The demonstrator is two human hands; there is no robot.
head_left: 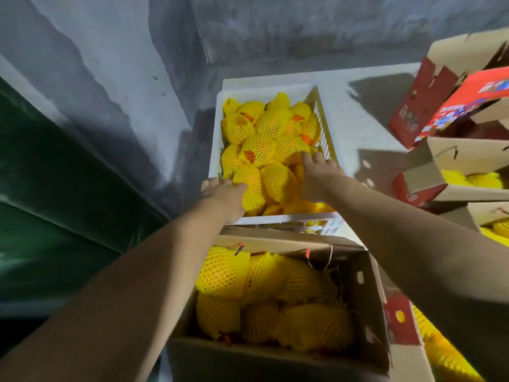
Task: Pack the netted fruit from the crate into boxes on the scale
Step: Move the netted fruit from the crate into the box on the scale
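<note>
A white plastic crate (217, 133) in the middle holds several fruits in yellow foam net (271, 122). My left hand (224, 195) reaches into its near left corner, fingers curled onto a netted fruit (252, 179). My right hand (316, 172) lies palm down on the pile at the near right, fingers spread on another netted fruit (293, 158). Below the crate an open cardboard box (366, 304) holds several netted fruits (225, 274). The scale is hidden.
Red and brown cartons (451, 86) are stacked at the right, some open with netted fruit (479, 179) inside. A grey concrete wall (110, 78) rises at the left and back, with a dark green surface (55, 202) beside it.
</note>
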